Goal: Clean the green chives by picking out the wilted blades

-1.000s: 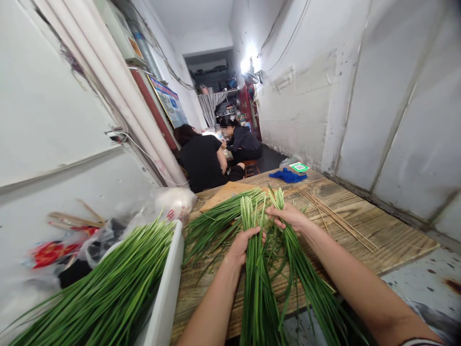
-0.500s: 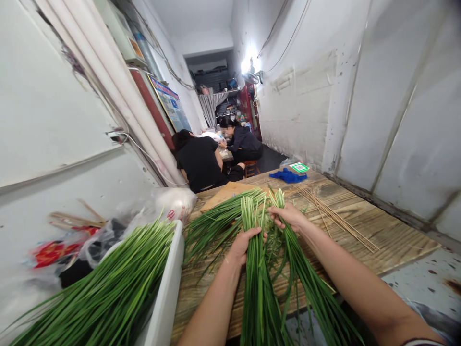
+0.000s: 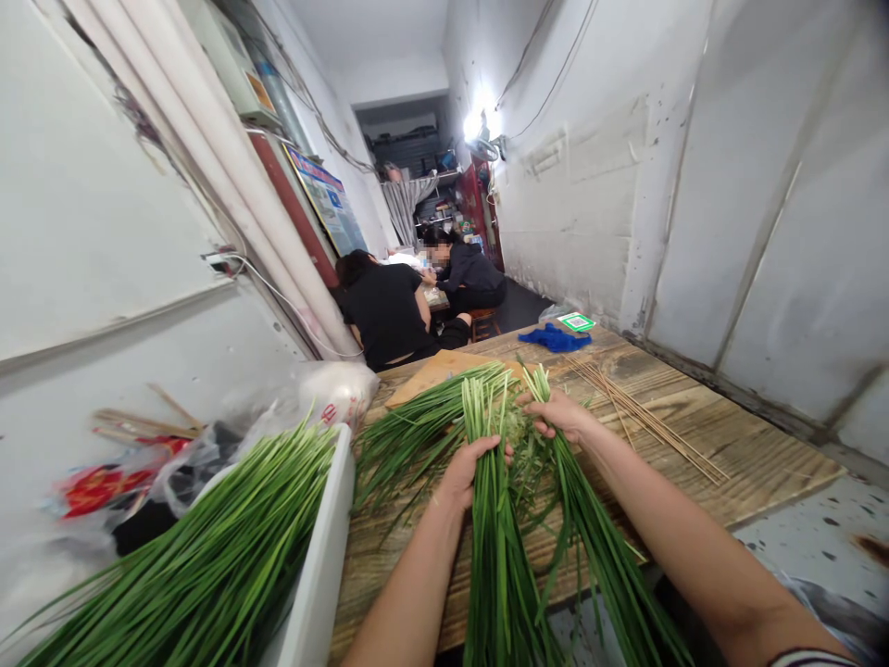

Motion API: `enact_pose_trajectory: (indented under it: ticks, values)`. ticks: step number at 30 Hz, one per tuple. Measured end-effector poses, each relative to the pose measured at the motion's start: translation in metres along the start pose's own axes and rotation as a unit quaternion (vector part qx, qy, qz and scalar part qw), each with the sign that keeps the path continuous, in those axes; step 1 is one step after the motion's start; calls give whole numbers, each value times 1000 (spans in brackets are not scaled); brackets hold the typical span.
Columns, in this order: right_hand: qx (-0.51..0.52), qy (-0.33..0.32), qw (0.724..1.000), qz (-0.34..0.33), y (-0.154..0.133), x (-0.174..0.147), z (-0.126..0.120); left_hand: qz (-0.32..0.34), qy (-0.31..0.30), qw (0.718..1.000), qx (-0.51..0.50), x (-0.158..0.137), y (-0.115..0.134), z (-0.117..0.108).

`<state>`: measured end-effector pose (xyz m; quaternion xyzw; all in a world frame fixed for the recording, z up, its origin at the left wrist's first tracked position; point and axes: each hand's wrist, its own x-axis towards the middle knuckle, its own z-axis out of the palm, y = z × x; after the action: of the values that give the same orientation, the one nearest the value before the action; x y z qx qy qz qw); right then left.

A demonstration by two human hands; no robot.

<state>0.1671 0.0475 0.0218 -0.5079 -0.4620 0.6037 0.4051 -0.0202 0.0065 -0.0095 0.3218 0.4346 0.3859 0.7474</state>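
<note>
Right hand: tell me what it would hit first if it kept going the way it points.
The right hand, closed on a bunch of chives, points left, so it would likely first meet the bundle of chives in the left hand; depth is uncertain.

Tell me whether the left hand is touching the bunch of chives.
Touching. The head view shows the left hand closed around the chive bunch, fingers wrapped over the stalks.
</note>
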Motion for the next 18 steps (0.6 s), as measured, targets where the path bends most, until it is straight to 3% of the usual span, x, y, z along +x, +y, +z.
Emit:
enact_pose_trajectory:
  ticks: [4,8,11,18]
  values:
    - [-28,-3,999,30,-1,-1,0,7,-2,1000,-11,2,0,-1]
    - [8,-13,1000,-14,0,0,1,-6,-2,1000,-4,2,2,-1]
    - [15,-30,999,-2,3,1,2,2,-6,1000,-5,1,1,1]
    - [36,-104,993,-47,8,-7,16,4,-18,1000,4,-1,-4,5]
